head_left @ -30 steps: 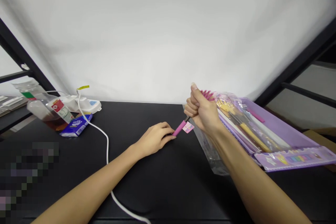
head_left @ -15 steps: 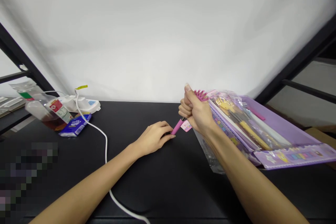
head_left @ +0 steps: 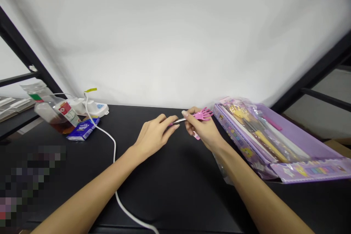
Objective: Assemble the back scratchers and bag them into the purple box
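Observation:
My two hands meet over the middle of a black table (head_left: 170, 182). Between them is a pink telescopic stick ending in a small pink hand (head_left: 202, 115), with a thin silver shaft showing between the hands. My right hand (head_left: 201, 131) is closed round the end near the pink hand. My left hand (head_left: 153, 135) pinches the other end, where the pink grip is hidden under the fingers. A small pink tag hangs below my right hand.
A purple toy package (head_left: 274, 142) in clear plastic lies at the right. At the far left stand a bottle of brown liquid (head_left: 53, 111), a blue tissue pack (head_left: 80, 128) and a white power strip (head_left: 91, 108), whose white cable (head_left: 116, 175) runs toward me.
My right hand has dropped from upright to near the table. The stick now lies almost level. My left hand has moved up onto its grip, and the silver shaft shows between the hands.

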`<state>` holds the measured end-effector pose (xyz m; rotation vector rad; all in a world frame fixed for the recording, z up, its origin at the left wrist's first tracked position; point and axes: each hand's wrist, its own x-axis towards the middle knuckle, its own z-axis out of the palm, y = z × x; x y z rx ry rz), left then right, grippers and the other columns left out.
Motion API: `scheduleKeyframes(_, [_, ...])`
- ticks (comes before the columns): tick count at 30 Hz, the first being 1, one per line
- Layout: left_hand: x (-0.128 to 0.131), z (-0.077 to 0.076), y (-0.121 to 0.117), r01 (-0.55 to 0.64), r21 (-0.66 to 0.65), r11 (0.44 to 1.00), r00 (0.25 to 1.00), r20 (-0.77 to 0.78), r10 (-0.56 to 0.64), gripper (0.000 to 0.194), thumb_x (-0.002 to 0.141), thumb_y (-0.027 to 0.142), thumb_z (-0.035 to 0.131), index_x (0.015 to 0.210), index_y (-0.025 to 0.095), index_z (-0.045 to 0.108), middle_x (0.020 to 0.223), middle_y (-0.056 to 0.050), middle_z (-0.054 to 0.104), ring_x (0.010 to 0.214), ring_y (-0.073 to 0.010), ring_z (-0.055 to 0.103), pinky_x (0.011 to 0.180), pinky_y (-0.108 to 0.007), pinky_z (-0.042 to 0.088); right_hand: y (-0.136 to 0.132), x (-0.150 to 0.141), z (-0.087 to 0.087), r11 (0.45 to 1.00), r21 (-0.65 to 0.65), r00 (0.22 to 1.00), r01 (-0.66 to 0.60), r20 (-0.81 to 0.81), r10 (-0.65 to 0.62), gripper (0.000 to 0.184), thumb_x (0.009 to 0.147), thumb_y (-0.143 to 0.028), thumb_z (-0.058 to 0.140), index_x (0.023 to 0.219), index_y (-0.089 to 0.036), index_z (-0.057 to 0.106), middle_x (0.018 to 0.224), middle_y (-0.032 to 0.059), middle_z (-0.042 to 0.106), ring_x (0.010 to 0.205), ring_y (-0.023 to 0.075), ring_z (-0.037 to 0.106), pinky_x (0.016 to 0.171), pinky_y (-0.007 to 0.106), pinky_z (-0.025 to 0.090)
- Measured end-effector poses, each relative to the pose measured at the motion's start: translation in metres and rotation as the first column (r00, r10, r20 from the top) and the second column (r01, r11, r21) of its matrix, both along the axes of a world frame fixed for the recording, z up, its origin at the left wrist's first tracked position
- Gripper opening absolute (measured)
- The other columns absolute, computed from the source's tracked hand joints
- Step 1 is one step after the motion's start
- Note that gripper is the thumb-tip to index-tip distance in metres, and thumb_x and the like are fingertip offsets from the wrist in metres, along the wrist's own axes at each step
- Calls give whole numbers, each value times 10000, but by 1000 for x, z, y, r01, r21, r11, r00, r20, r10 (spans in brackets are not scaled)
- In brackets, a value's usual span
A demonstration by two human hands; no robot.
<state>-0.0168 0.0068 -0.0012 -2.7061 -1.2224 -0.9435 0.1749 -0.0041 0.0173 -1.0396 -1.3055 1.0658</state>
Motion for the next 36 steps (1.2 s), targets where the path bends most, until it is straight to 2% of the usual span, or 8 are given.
scheduleKeyframes(4, [-11,2,10,-11,120,993,989,-147,29,348,1061,430,376,1231,263,629,832,5,655,613,-142,611,530,-266,336,-1,6,4,991,-27,983,128,-129,-130,422,681,-435,876,605,-167,559,494,-42,536,400,60,449,388,196,334])
scheduleKeyframes(9, [-20,8,21,-1,168,986,992,-125,22,276,1049,335,437,1012,181,662,863,-21,680,699,-151,648,582,-264,376,7,24,9,948,-81,833,308,-458,-310,458,498,-342,964,597,-151,560,502,-61,523,401,18,382,365,156,277])
scheduleKeyframes(15, [-10,2,18,-13,261,965,985,-162,58,322,1058,400,410,1132,229,673,737,3,691,591,-156,644,516,-273,306,6,9,1,976,-113,889,188,-403,-218,419,596,-439,925,678,-135,649,522,-23,572,434,55,485,394,168,366])
scheduleKeyframes(20, [-25,4,32,-106,144,984,988,-99,121,169,987,292,586,960,180,709,847,-32,763,717,-204,717,601,-280,423,10,45,17,864,-52,730,501,-510,-454,461,578,-394,940,579,-155,546,457,-71,486,374,16,348,340,146,245])
scheduleKeyframes(23, [-27,4,37,-161,179,970,982,-68,176,135,955,271,628,975,184,730,924,-47,782,769,-241,732,640,-310,470,8,58,20,860,-33,721,508,-530,-446,459,571,-389,944,611,-156,550,519,-66,523,404,21,380,346,148,269])
scheduleKeyframes(28, [-6,-2,29,37,295,955,991,-135,4,256,1010,247,531,1204,179,683,993,-57,788,795,-219,735,722,-327,521,-3,45,12,888,-37,762,459,-496,-415,480,531,-442,951,641,-155,581,577,-46,568,458,48,462,370,164,331])
scheduleKeyframes(30, [-3,-4,29,24,291,957,992,-127,13,239,1011,223,523,1166,188,701,987,-51,793,775,-205,739,696,-306,520,-5,49,13,858,-9,739,513,-504,-447,475,558,-445,941,630,-156,570,572,-44,576,436,40,437,359,161,305])
scheduleKeyframes(36, [-11,-6,37,-151,251,956,976,-117,185,186,980,255,584,1063,246,750,924,-28,800,732,-213,747,591,-281,477,-5,85,28,673,41,582,738,-542,-606,525,793,-544,770,557,-169,489,474,-63,486,354,23,340,325,169,231])
